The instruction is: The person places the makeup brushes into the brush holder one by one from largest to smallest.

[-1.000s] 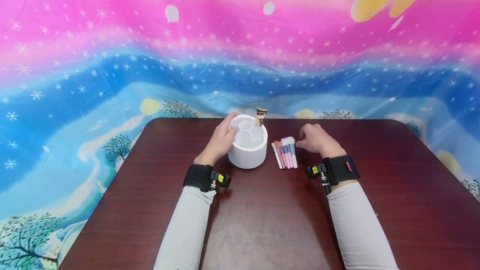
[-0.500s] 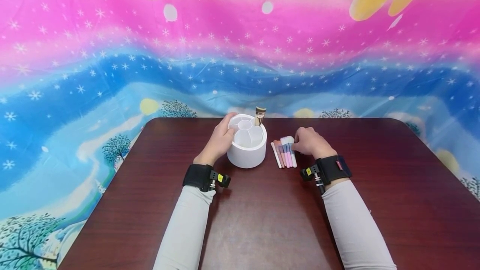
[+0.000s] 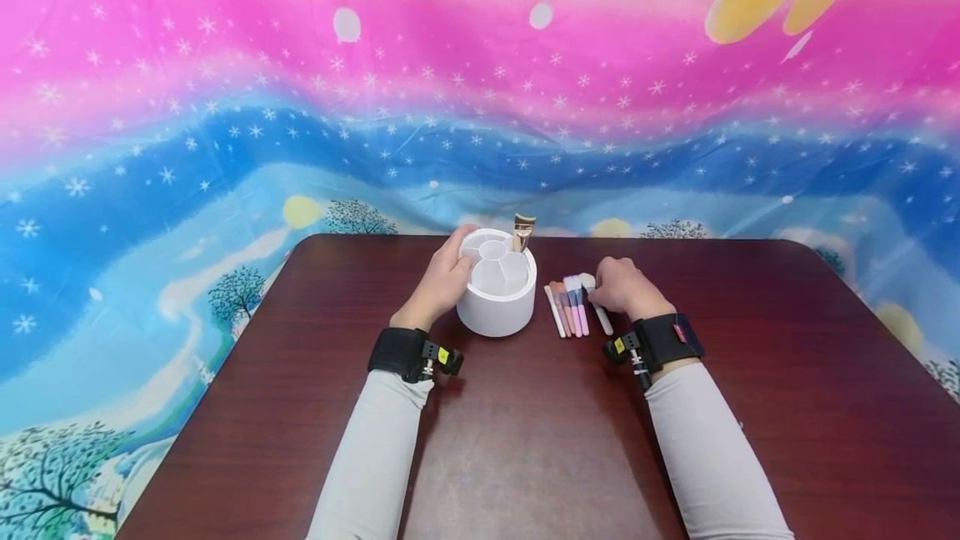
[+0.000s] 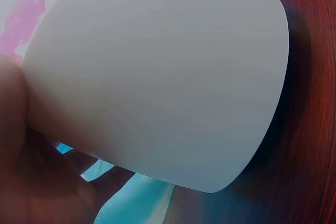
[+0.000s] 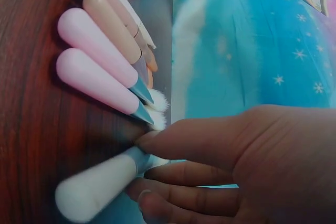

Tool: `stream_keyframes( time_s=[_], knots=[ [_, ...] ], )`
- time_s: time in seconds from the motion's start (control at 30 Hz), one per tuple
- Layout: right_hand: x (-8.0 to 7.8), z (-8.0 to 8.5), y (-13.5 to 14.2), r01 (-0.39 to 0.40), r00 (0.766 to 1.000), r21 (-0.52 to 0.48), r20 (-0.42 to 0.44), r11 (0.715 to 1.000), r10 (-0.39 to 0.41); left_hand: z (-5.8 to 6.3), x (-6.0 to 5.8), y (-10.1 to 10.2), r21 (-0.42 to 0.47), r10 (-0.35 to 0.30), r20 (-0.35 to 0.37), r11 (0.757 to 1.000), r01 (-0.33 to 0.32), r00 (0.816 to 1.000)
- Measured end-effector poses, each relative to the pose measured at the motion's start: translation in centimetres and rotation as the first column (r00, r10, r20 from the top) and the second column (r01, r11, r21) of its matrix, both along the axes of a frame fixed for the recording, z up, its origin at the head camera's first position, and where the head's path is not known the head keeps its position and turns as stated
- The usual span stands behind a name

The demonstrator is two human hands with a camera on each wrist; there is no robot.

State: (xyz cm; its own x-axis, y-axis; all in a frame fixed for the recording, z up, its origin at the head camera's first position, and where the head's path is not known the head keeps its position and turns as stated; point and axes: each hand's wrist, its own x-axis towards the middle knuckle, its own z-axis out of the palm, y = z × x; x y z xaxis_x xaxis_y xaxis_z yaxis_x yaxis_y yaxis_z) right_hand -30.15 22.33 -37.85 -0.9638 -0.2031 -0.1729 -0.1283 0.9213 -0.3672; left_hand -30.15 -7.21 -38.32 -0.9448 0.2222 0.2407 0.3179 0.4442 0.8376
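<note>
My left hand (image 3: 442,277) grips the left side of a white round organizer (image 3: 497,315), thumb over its rim. Compartments divide its top, and a gold-and-dark brush (image 3: 524,232) stands in the one at the back right. In the left wrist view, the organizer's smooth side wall (image 4: 168,82) covers most of the picture. My right hand (image 3: 626,286) pinches a white-handled makeup brush (image 5: 97,188) near its ferrule, between thumb and fingers. That brush lies slanted, its handle end toward me. Left of it, several makeup brushes (image 3: 567,307) with pink, tan and white handles lie side by side.
A dark reddish wooden table (image 3: 517,440) bears everything. Behind it hangs a colourful printed cloth (image 3: 480,107) with snowflakes and trees. Each wrist wears a black strap with a small camera; the right wrist's camera (image 3: 621,347) sits low near the brush handles.
My right hand has come left to the row and taken hold of its rightmost brush, which now lies apart and tilted to the right. The left hand and organizer stay put.
</note>
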Motion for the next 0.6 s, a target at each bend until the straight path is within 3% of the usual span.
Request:
stream_keyframes(
  time_s=[0.37,0.6],
  knots=[
    [0.1,0.1,0.4,0.051,0.999,-0.031,0.013,0.998,-0.051,-0.2,0.0,0.0,-0.004,0.011,0.003,1.0,-0.011,1.0],
    [0.5,2.4,0.9,0.088,0.983,-0.073,-0.157,0.993,-0.098,-0.1,-0.2,0.0,-0.012,0.01,0.005,1.0,-0.01,1.0]
  ],
)
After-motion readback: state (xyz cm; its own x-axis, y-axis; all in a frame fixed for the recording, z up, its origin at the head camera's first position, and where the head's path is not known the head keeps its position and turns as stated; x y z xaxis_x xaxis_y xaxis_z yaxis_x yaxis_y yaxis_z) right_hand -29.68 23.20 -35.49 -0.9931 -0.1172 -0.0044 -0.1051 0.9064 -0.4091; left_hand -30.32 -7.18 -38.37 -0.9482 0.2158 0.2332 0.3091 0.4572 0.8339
